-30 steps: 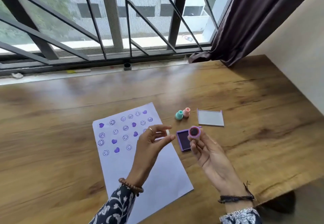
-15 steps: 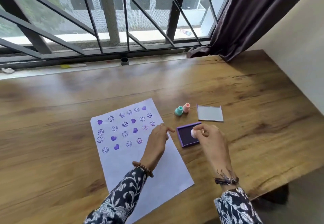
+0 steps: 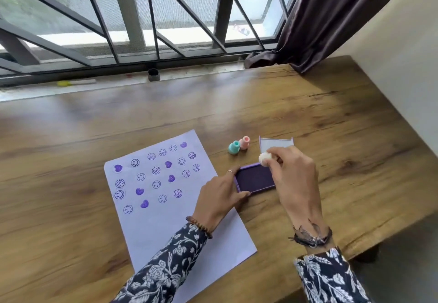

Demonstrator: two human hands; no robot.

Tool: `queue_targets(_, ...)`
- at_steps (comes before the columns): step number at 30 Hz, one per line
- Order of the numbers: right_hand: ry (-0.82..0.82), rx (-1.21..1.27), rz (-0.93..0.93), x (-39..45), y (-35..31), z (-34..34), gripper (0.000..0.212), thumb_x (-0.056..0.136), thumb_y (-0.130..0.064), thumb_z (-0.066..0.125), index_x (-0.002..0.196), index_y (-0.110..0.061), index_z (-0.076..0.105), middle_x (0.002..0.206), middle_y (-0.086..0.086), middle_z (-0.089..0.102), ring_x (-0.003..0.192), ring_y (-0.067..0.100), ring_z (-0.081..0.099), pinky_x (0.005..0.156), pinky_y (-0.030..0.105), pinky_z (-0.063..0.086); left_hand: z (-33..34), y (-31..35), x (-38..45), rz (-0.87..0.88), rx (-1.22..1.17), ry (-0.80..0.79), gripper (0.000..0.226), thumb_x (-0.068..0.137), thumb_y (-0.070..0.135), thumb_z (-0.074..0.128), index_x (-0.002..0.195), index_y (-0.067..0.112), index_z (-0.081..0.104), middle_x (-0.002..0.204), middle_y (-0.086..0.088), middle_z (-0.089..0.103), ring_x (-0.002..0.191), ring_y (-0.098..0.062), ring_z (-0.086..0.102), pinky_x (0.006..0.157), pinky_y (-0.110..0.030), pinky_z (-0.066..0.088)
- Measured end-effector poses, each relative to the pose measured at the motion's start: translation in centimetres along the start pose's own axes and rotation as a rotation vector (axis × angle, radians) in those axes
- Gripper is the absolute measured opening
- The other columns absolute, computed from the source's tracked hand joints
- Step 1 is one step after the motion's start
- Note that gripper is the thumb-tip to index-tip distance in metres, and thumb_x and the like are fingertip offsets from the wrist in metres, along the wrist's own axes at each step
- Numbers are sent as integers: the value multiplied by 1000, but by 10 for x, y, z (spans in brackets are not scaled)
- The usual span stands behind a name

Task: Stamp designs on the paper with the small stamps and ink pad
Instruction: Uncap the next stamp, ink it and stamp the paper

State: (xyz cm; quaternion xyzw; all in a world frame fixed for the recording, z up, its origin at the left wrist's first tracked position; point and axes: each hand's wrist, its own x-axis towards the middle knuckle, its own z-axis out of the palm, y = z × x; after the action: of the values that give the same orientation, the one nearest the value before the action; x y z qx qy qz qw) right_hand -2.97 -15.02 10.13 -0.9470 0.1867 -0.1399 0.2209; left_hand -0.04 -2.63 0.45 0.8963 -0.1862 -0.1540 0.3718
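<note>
A white paper sheet (image 3: 189, 207) lies on the wooden table, its upper half covered with several purple smiley and heart prints. To its right sits the purple ink pad (image 3: 254, 179). My left hand (image 3: 220, 196) grips the pad's left edge with thumb and fingers. My right hand (image 3: 292, 177) pinches a small pale stamp (image 3: 265, 159) just above the pad's far right corner. A teal stamp (image 3: 234, 147) and a pink stamp (image 3: 244, 142) stand behind the pad.
The ink pad's lid (image 3: 276, 143) lies behind my right hand, partly hidden. The table (image 3: 71, 136) ends at a window sill with metal bars at the back, a dark curtain (image 3: 320, 22) and a wall on the right, and a near edge at the lower right.
My right hand brought the stamp down from in front of me to the ink pad, then lifted it toward the pad's far corner. My left hand dropped from the air onto the pad's left edge.
</note>
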Motion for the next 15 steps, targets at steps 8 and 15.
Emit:
queue_targets(8,-242,-87,28,-17,20,47,15,92,-12,50,87,-10,64,92,11,63,76,28,60,63,32,41,6,-6,1,29,31,32,68,79,51,59,137,32,29,88,-11,67,85,-27,61,57,-30,33)
queue_targets(15,-255,-89,-41,-19,21,46,16,93,-12,48,90,-8,64,91,11,61,74,27,60,65,38,47,5,-5,1,24,41,28,68,80,51,58,137,31,28,91,-13,67,86,-28,62,62,-33,41)
